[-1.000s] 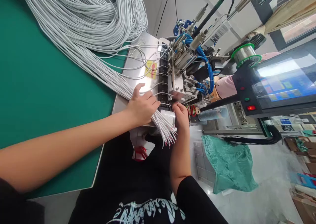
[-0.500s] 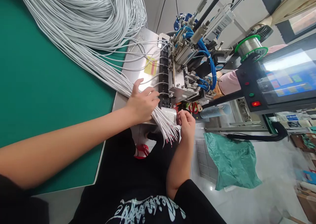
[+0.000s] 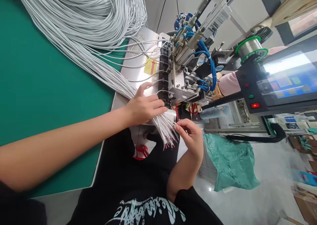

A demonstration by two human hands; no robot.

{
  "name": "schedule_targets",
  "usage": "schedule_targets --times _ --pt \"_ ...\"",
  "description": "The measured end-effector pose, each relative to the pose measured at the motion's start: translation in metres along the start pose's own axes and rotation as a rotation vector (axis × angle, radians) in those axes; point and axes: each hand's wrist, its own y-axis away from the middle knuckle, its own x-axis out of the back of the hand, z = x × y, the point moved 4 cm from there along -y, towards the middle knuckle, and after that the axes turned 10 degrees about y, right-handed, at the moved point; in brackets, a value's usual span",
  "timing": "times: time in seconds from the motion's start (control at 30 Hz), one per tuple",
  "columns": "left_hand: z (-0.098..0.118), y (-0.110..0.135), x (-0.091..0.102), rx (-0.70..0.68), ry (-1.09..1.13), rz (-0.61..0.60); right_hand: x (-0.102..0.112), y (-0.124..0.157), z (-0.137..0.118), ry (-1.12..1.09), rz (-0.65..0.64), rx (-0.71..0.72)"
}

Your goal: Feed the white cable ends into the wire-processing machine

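A thick bundle of thin white cables [image 3: 119,83] runs from the left over the table corner, its reddish-tipped ends [image 3: 168,142] fanned out above my lap. My left hand [image 3: 146,107] lies over the bundle near those ends and grips it, thumb hidden underneath, one finger lifted away. At the edge of the fan, my right hand [image 3: 190,132] pinches a single cable end between thumb and forefinger. Just beyond my hands, several separate cables run into a row of black slots [image 3: 163,69] on the machine [image 3: 182,76].
A large coil of the cables [image 3: 99,17] rests on the green table [image 3: 49,96]. To the right are a solder wire spool [image 3: 251,50], a control screen [image 3: 287,76] and a green plastic sheet [image 3: 232,162]. Part of another person in pink [image 3: 229,83] shows behind the machine.
My right hand has moved from beside the machine's front corner toward me, onto the cable ends. My left hand has slid slightly toward the ends of the bundle.
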Motion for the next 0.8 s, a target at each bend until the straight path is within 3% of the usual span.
schedule_targets --times 0.2,0.33,0.53,0.67,0.8 --pt "0.003 0.001 0.002 -0.051 -0.073 0.008 -0.001 -0.02 0.016 -0.16 0.133 -0.065" --pt "0.004 0.001 0.005 -0.009 -0.111 0.074 -0.011 -0.037 0.027 -0.318 0.247 -0.14" --pt "0.006 0.0 0.006 0.031 -0.177 0.095 -0.022 -0.051 0.019 -0.47 0.38 -0.129" --pt "0.005 0.0 0.003 0.043 -0.178 0.087 -0.024 -0.053 0.018 -0.445 0.412 -0.142" --pt "0.006 -0.002 0.002 0.02 -0.239 0.101 -0.025 -0.054 0.022 -0.481 0.354 -0.118"
